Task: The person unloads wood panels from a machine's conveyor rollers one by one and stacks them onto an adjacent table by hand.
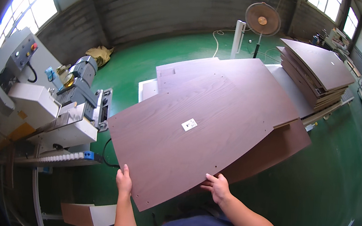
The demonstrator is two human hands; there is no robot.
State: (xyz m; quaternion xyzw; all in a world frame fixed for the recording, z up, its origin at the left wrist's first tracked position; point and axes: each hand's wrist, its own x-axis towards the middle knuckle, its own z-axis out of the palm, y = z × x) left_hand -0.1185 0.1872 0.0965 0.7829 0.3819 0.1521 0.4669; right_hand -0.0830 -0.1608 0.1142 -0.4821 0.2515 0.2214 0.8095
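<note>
A large brown wood-grain panel with small holes and a white label slants across the middle of the head view. My left hand grips its near left edge, thumb on top. On the near right edge, my right hand holds the same panel with the thumb above and the fingers partly beneath. The panel's far end lies over other brown panels. Below its right side another brown panel shows, partly covered.
To the left stands a grey-white machine with a motor and control box. A stack of brown panels rests at the far right. Behind are a round fan and a white post. A cut board piece lies low at left.
</note>
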